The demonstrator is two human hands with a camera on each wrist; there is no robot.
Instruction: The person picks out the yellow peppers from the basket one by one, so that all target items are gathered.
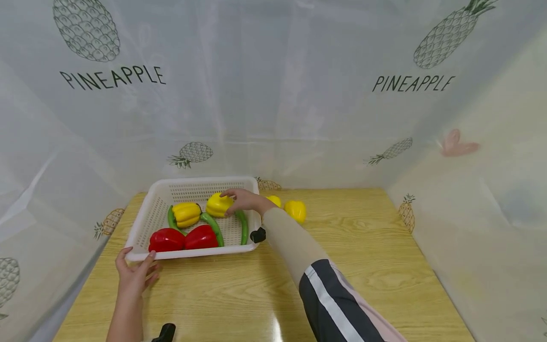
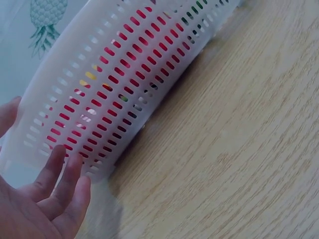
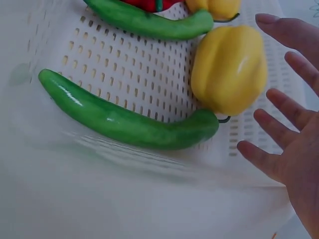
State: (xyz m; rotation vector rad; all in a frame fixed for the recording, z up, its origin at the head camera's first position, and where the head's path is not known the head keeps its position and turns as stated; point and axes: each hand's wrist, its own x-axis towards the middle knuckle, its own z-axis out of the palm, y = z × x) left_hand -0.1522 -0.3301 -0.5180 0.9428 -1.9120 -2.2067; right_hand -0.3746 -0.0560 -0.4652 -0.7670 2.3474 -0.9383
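Observation:
A white perforated plastic basket [image 1: 143,223] holds two yellow bell peppers [image 1: 186,214], two red bell peppers [image 1: 166,240] and several long green chili peppers [image 1: 242,228]. My left hand [image 1: 133,275] grips its front left corner, digits spread around the rim; in the left wrist view, fingertips [image 2: 75,162] lie at the outer wall. Over the basket's right part, my right hand [image 1: 242,199] reaches beside the right-hand yellow bell pepper [image 3: 229,69]. Its fingers are spread, with a gap to the pepper in the right wrist view. A green chili pepper [image 3: 129,122] lies along the basket's end.
Two more yellow bell peppers [image 1: 295,211] sit on the wooden table [image 1: 363,256] right of the basket, one partly behind my right arm. A pineapple-print sheet [image 1: 273,95] hangs behind the table and along its sides.

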